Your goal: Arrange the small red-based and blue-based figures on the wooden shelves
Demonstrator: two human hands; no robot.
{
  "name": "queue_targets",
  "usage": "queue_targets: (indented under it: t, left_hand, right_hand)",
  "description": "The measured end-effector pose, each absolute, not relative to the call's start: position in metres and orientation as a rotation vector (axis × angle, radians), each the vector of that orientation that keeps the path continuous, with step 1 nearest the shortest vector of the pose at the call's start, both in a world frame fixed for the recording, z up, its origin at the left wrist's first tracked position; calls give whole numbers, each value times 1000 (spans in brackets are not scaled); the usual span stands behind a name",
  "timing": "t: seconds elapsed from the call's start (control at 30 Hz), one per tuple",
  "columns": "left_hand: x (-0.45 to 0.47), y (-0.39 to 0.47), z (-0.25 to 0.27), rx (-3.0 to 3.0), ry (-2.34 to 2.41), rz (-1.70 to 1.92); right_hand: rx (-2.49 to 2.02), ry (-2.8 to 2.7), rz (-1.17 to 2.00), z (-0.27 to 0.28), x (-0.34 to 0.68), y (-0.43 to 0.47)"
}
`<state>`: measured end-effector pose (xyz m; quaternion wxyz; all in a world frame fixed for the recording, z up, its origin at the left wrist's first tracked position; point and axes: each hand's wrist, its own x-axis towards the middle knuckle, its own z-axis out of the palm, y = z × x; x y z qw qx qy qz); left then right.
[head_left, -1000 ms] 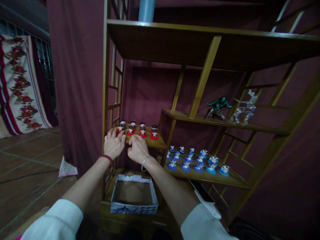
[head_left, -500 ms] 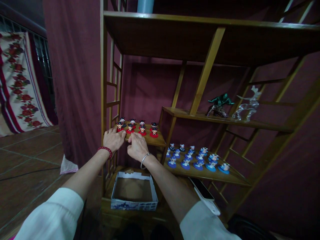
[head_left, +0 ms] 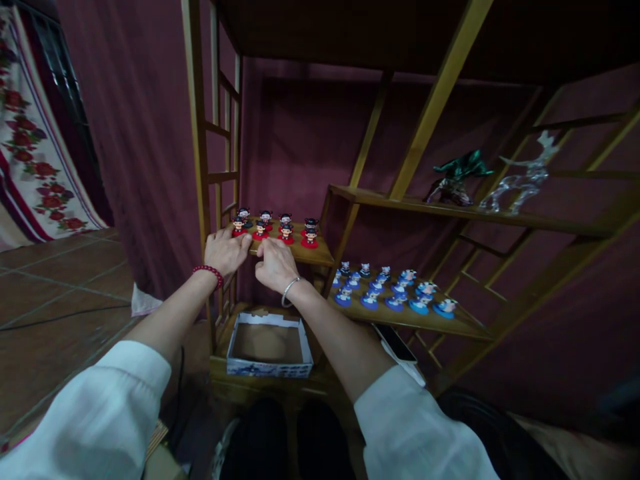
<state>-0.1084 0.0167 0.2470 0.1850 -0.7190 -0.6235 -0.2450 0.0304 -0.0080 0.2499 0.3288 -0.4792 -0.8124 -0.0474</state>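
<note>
Two rows of small figurines (head_left: 286, 232) with black hair and mostly red round bases stand on the left wooden shelf (head_left: 320, 256). My left hand (head_left: 227, 253) lies at this shelf's left front corner, fingers stretched and thumb apart, close to the front-left figurine (head_left: 239, 225). I see nothing held in it. Just right of it, my right hand (head_left: 277, 264) is at the front edge, below the second front figurine (head_left: 261, 230). Its fingers are curled in, and their undersides are hidden. Whether either hand touches a figurine, I cannot tell.
An open cardboard box (head_left: 270, 369) sits below the hands. Blue-based figurines (head_left: 370, 298) fill rows on the lower right shelf, with a phone (head_left: 396, 343) beneath. Above are a dark green figure (head_left: 457, 179) and a clear deer (head_left: 523, 177). A wooden post (head_left: 197, 133) rises at left.
The view has tilted downward, so the shelves sit higher in the picture and my legs show. Both hands keep nearly the same place at the shelf edge. The figurines look unmoved.
</note>
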Motion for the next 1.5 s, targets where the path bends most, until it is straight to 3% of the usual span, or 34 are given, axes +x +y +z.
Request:
queue_targets:
  t: [0.53,0.9,1.17,1.5]
  left_hand:
    - [-111,-7,202,-1949,-1367,-1221]
    - [-19,-63,146,-2269,-931,-1414]
    - [81,-68,115,-2617,-1124,-1485]
    - [140,-47,93,-2557,-1521,-1687]
  right_hand:
    - [-807,-1945,-45,226,45,-19]
    - [-924,-1706,105,177,121,-77]
    - [-1167,-1511,75,141,218,-73]
    - [-1222,-1505,373,111,247,-63]
